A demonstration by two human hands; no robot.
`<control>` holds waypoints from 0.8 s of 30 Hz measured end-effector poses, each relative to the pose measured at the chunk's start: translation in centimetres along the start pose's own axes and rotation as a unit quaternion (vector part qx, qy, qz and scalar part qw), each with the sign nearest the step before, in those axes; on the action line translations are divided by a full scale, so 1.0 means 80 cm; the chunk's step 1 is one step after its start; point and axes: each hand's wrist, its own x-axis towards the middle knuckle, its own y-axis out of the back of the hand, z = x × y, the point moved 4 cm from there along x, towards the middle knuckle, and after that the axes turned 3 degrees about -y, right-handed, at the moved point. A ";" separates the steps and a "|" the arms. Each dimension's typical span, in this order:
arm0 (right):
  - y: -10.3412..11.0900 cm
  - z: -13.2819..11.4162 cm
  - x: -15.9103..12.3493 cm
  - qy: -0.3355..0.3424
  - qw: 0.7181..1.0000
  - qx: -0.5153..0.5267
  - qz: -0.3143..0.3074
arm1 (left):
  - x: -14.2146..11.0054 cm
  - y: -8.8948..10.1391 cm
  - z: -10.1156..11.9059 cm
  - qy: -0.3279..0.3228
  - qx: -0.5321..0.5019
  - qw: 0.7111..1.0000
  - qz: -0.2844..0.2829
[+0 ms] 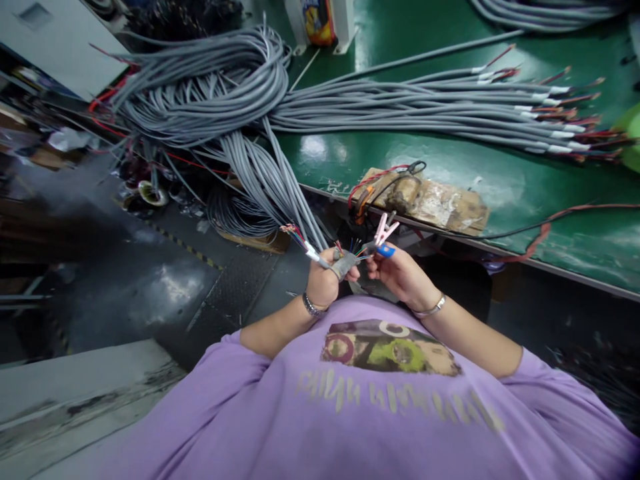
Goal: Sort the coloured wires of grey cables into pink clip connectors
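Observation:
My left hand [321,281] is closed around a grey cable [344,265] in front of my chest. Thin coloured wires [359,251] fan out from the cable's end. My right hand [400,275], with a blue cover on the thumb, pinches at the tips of these wires; the exact grip is small and partly hidden. Just beyond the right thumb stands a pink clip-like piece [384,230] by the bench edge. Another stripped cable end with a white sleeve [311,251] sticks out beside my left hand.
A large coil of grey cables [210,93] lies on the green bench [325,157], some hanging over its edge. Stripped cable ends [560,127] point right. A worn wooden block [440,200] with red and black leads sits at the front edge. Cable bundles [240,213] lie below.

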 end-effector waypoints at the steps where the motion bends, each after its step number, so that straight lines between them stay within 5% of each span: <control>1: -0.001 0.000 -0.002 0.005 1.000 -0.012 -0.009 | 0.000 0.000 0.000 -0.002 0.004 1.000 -0.004; 9: -0.011 -0.005 0.001 0.079 0.992 -0.091 0.021 | -0.001 0.000 -0.004 -0.007 0.021 1.000 -0.019; 16: 0.001 -0.001 0.001 0.017 0.999 -0.036 0.006 | 0.003 -0.001 0.002 -0.009 0.003 1.000 -0.011; 24: -0.004 -0.021 0.005 0.008 0.999 -0.030 -0.023 | 0.003 0.001 0.007 -0.007 0.036 0.995 -0.097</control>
